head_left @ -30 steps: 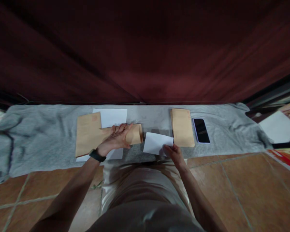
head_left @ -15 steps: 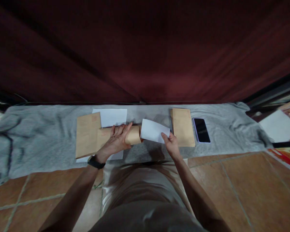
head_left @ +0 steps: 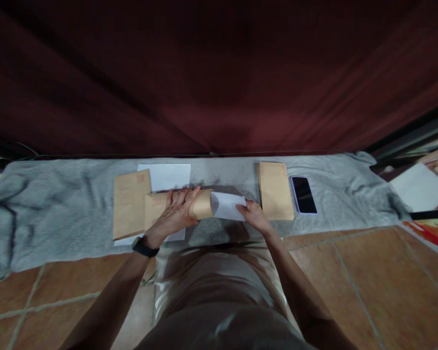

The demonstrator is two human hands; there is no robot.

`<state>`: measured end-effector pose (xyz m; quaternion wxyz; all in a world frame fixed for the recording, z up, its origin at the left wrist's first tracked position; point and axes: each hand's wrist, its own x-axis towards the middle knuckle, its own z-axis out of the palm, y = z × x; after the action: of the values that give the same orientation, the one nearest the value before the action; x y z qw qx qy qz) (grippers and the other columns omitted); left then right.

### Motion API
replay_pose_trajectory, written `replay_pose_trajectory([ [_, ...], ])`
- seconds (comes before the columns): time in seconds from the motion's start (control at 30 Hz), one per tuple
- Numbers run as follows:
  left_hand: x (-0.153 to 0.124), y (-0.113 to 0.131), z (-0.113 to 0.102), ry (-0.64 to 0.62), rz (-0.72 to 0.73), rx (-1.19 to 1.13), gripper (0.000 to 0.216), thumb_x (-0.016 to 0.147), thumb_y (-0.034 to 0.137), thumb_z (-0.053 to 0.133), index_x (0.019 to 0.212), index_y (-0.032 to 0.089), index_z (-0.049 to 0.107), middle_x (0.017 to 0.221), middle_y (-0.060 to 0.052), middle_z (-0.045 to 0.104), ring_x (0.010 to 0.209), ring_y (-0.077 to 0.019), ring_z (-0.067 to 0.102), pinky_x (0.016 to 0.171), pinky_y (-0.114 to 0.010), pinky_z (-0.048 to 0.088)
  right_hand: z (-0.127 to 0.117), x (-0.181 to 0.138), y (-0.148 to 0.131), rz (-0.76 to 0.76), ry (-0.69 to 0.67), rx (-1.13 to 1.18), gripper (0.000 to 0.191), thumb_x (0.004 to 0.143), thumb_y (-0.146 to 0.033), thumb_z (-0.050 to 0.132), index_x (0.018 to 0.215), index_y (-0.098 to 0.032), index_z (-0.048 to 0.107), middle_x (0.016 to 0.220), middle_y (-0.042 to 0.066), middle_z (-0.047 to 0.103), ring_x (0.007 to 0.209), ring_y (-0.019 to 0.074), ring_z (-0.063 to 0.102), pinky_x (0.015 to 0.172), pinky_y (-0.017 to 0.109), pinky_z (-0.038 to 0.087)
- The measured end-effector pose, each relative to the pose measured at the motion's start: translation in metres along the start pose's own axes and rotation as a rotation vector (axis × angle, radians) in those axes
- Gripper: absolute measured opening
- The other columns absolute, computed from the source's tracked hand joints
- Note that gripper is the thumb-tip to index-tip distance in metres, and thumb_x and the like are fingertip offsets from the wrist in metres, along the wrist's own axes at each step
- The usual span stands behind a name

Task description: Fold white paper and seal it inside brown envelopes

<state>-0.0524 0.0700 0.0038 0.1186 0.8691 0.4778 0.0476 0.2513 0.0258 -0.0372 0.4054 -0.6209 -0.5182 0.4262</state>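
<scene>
A brown paper envelope (head_left: 203,204) lies sideways on the grey cloth, its mouth facing right and bulging. Across it rests my left hand (head_left: 177,210), fingers spread towards its far edge and thumb at its near edge, gripping it. Between the thumb and fingers of my right hand (head_left: 253,214) is the right end of a white sheet of paper (head_left: 228,206). The sheet's left end is inside the envelope's mouth, hidden from view.
Another brown envelope (head_left: 130,206) lies at left, beside white paper (head_left: 170,176) partly covered by the envelopes. On the right are a stack of brown envelopes (head_left: 276,192) and a phone (head_left: 304,195). A grey cloth (head_left: 65,209) lies beneath everything; a dark red curtain (head_left: 219,97) hangs behind.
My right hand has moved left and slightly down with the white paper, whose left end has slid into the envelope's mouth. My left hand stays on the envelope.
</scene>
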Motion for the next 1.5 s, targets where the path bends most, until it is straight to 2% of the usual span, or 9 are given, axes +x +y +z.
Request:
replay_pose_trajectory([
  [0.1, 0.0, -0.001, 0.001, -0.007, 0.008, 0.005, 0.119, 0.07, 0.034, 0.082, 0.166, 0.023, 0.012, 0.154, -0.02, 0.044, 0.15, -0.0403, 0.033, 0.125, -0.065, 0.008, 0.013, 0.005, 0.0, 0.006, 0.016, 0.009, 0.011, 0.076, -0.036, 0.076, 0.08, -0.026, 0.073, 0.075, 0.004, 0.072, 0.074, 0.0235, 0.065, 0.071, 0.034, 0.052],
  [0.23, -0.001, -0.002, 0.001, -0.008, 0.007, 0.018, 0.119, 0.07, 0.034, 0.082, 0.166, 0.023, 0.011, 0.155, -0.02, 0.042, 0.151, -0.0402, 0.031, 0.125, -0.065, 0.009, 0.025, 0.003, 0.005, 0.029, 0.066, 0.084, 0.023, 0.084, -0.044, 0.068, 0.097, -0.025, 0.071, 0.084, 0.003, 0.071, 0.076, 0.0211, 0.064, 0.074, 0.033, 0.051],
  [0.33, -0.002, -0.002, 0.002, 0.004, 0.026, 0.021, 0.119, 0.071, 0.034, 0.082, 0.166, 0.022, 0.01, 0.156, -0.021, 0.041, 0.151, -0.04, 0.031, 0.125, -0.065, 0.009, 0.021, 0.001, 0.012, 0.087, 0.104, 0.106, 0.031, 0.089, -0.054, 0.059, 0.087, -0.025, 0.068, 0.073, 0.0, 0.063, 0.067, 0.0183, 0.057, 0.067, 0.031, 0.047],
  [0.47, -0.001, -0.002, 0.002, 0.01, 0.04, 0.004, 0.119, 0.071, 0.032, 0.081, 0.166, 0.023, 0.01, 0.155, -0.02, 0.043, 0.151, -0.0402, 0.031, 0.125, -0.065, 0.008, 0.015, 0.002, 0.016, 0.082, 0.075, 0.06, 0.035, 0.088, -0.057, 0.06, 0.076, -0.025, 0.068, 0.066, 0.0, 0.059, 0.063, 0.0179, 0.053, 0.065, 0.031, 0.045],
  [0.73, -0.001, 0.0, 0.007, 0.011, 0.093, -0.009, 0.119, 0.068, 0.032, 0.082, 0.165, 0.023, 0.013, 0.157, -0.02, 0.04, 0.149, -0.0419, 0.033, 0.124, -0.065, 0.009, 0.047, 0.005, -0.003, 0.03, -0.025, -0.059, 0.034, 0.095, -0.043, 0.056, 0.071, -0.023, 0.068, 0.062, -0.002, 0.056, 0.061, 0.0155, 0.053, 0.062, 0.027, 0.042],
  [0.97, 0.002, 0.007, 0.016, 0.024, 0.166, 0.024, 0.118, 0.071, 0.033, 0.081, 0.166, 0.022, 0.01, 0.156, -0.022, 0.041, 0.149, -0.0398, 0.034, 0.124, -0.064, 0.011, 0.073, 0.006, -0.014, 0.023, -0.066, -0.254, 0.029, 0.089, -0.015, 0.056, 0.062, -0.019, 0.064, 0.076, 0.001, 0.065, 0.074, 0.0142, 0.061, 0.069, 0.023, 0.044],
  [1.17, 0.004, 0.007, 0.017, 0.028, 0.175, 0.018, 0.117, 0.072, 0.034, 0.08, 0.166, 0.021, 0.011, 0.156, -0.022, 0.042, 0.149, -0.0402, 0.035, 0.124, -0.065, 0.013, 0.079, 0.007, -0.019, 0.063, -0.038, -0.353, 0.022, 0.093, -0.016, 0.056, 0.079, -0.019, 0.073, 0.096, 0.007, 0.072, 0.087, 0.0187, 0.067, 0.078, 0.026, 0.047],
  [1.37, 0.004, 0.009, 0.014, 0.036, 0.18, 0.003, 0.114, 0.072, 0.032, 0.079, 0.165, 0.019, 0.014, 0.155, -0.023, 0.043, 0.148, -0.0404, 0.037, 0.124, -0.065, 0.012, 0.083, 0.0, -0.025, 0.049, 0.035, -0.483, 0.018, 0.096, -0.02, 0.057, 0.104, -0.021, 0.073, 0.116, 0.009, 0.068, 0.097, 0.0184, 0.067, 0.085, 0.026, 0.05],
  [1.5, 0.004, 0.01, 0.014, 0.045, 0.198, 0.016, 0.113, 0.074, 0.031, 0.078, 0.165, 0.019, 0.013, 0.155, -0.023, 0.043, 0.148, -0.0404, 0.037, 0.124, -0.065, 0.013, 0.083, -0.001, -0.024, 0.036, 0.057, -0.467, 0.017, 0.095, -0.02, 0.058, 0.106, -0.021, 0.071, 0.118, 0.009, 0.067, 0.097, 0.0192, 0.068, 0.086, 0.027, 0.051],
])
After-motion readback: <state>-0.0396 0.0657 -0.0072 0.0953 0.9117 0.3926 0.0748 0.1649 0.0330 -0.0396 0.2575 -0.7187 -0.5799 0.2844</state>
